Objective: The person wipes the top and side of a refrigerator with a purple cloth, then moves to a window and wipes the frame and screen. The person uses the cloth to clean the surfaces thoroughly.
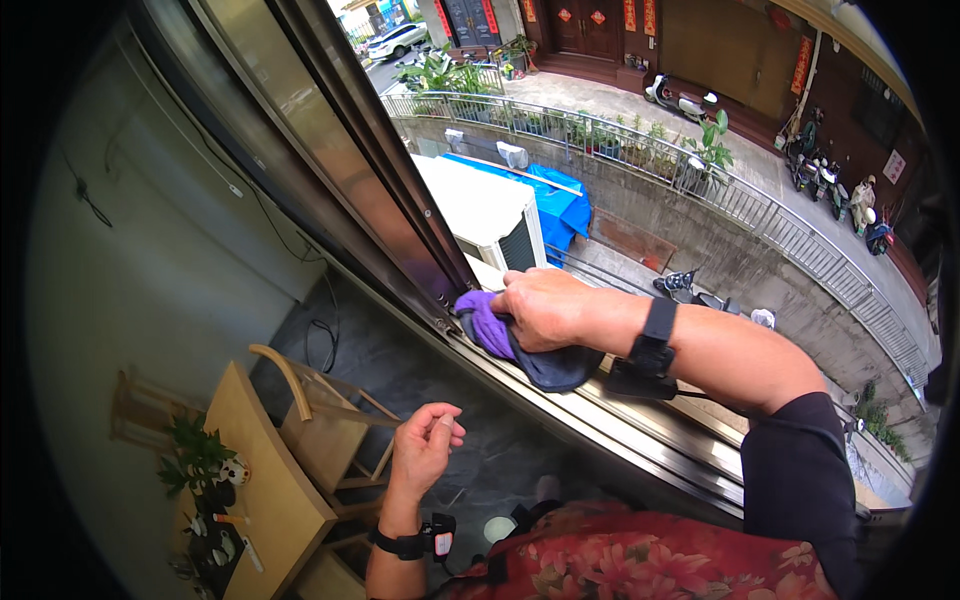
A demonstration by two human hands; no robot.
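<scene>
My right hand (547, 309) grips a purple and dark grey cloth (487, 326) on the metal sliding-window track (637, 442). The cloth's purple end touches the foot of the window sash (390, 172), where frame and track meet. Its dark part drapes over the rails beneath my palm. Nothing shows in my left hand (429, 448), which is held over the dark floor inside with its fingers loosely curled together. Each wrist wears a black strap with a small device.
Indoors, at lower left, stand a wooden table (262, 480) with a potted plant (195, 454) and a wooden chair (322, 427). Outside the window are a white air-conditioner unit (487, 210), a blue tarpaulin (559, 199), a metal railing (750, 206) and parked scooters (825, 180) far below.
</scene>
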